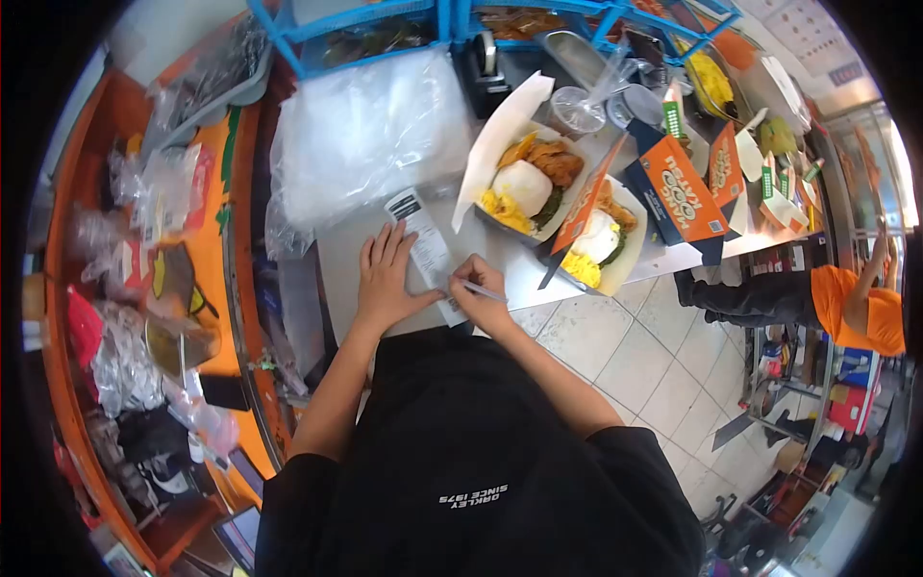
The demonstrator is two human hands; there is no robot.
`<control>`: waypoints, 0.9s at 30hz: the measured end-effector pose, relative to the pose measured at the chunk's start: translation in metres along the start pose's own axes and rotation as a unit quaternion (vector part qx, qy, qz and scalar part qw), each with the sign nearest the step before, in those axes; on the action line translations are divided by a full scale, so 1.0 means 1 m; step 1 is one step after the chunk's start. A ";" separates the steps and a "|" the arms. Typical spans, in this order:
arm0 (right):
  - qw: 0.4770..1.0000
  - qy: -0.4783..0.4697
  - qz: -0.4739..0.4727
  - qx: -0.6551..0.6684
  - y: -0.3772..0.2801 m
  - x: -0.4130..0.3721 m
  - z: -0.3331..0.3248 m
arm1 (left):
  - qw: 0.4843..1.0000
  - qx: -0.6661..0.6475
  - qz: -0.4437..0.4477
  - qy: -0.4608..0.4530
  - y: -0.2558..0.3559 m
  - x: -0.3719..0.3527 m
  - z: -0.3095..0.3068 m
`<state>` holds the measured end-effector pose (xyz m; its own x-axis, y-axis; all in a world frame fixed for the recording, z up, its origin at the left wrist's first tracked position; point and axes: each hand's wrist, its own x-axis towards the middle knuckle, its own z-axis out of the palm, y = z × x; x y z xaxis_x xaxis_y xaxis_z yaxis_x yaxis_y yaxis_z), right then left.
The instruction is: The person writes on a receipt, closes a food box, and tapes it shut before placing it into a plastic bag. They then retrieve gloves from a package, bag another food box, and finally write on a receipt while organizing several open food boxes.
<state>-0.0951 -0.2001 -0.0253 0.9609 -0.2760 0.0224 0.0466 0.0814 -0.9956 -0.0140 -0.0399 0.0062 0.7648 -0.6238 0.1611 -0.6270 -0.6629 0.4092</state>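
A long printed receipt (429,246) lies on the metal counter (341,279) in front of me. My left hand (389,279) rests flat on its left side, fingers stretched out, holding the paper down. In my right hand (477,296) a pen (484,290) is gripped, its tip at the lower part of the receipt. Just right of the receipt stands an open food box (524,197) with rice, fried pieces, yellow egg and greens. Beside it is a second open box (604,240) with similar food.
A stack of clear plastic bags (375,125) lies behind my left hand. Orange-black printed boxes (678,188) and plastic cups (580,111) stand at the right. Blue racks (370,24) line the back. A person in an orange shirt (860,306) stands farther right.
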 end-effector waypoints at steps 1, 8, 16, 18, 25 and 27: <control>1.000 0.007 -0.007 -0.001 0.000 0.000 -0.002 | 1.000 0.001 -0.003 -0.001 0.000 0.000 0.001; 0.999 -0.003 -0.021 -0.027 0.015 -0.003 -0.004 | 1.000 0.018 0.003 -0.006 0.000 0.000 -0.002; 1.000 -0.017 0.019 -0.011 -0.003 -0.003 -0.002 | 1.000 -0.017 -0.019 -0.003 -0.006 -0.004 0.000; 0.999 -0.024 0.021 -0.021 -0.003 -0.003 -0.002 | 1.000 -0.009 -0.012 -0.006 -0.007 -0.004 0.000; 0.996 -0.067 0.024 -0.044 0.005 -0.004 -0.004 | 1.000 -0.019 0.009 -0.008 -0.005 -0.004 -0.001; 0.989 -0.127 0.035 -0.063 -0.013 -0.009 -0.015 | 1.000 -0.007 -0.013 0.008 -0.001 -0.003 -0.002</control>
<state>-0.1082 -0.2131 -0.0143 0.9989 -0.0227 -0.0418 -0.0425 -0.0332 -0.9985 -0.0152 -0.0367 0.0073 0.7830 -0.5997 0.1650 -0.6051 -0.6730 0.4255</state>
